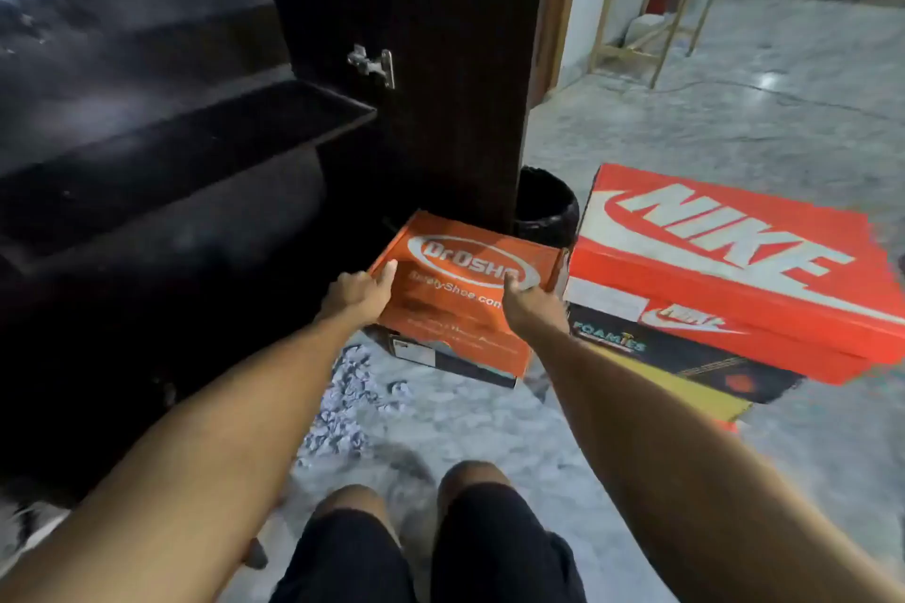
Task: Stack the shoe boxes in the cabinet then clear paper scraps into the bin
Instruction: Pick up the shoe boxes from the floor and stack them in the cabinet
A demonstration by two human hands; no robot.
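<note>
From the head camera, both bare arms reached forward and down toward the orange cardboard shoe box with the white oval logo (465,289), which sat on top of a darker box (440,357) on the pale marbled floor (489,416), right at the foot of the dark wooden cabinet (196,137). The left hand (360,291) was at the box's left edge, knuckles up, thumb laid on the lid and fingers curled down over the side, gripping that edge. The right hand (526,299) came in at the lid's right part, one finger stretched out flat on the printed top, near the logo; the other fingers were hidden behind the hand, so whether they closed on the right edge I could not tell.

Just to the right stood a large red shoe box with big white lettering (734,269), stacked on a black and yellow box (685,362), close beside the orange one. Behind, between the cabinet's open door (440,64) and the red box, a black round bin (546,211) showed. A heap of small white paper scraps (343,402) lay on the floor just below the left forearm, near the orange box. Two knees in dark shorts (426,548) showed at the bottom.
</note>
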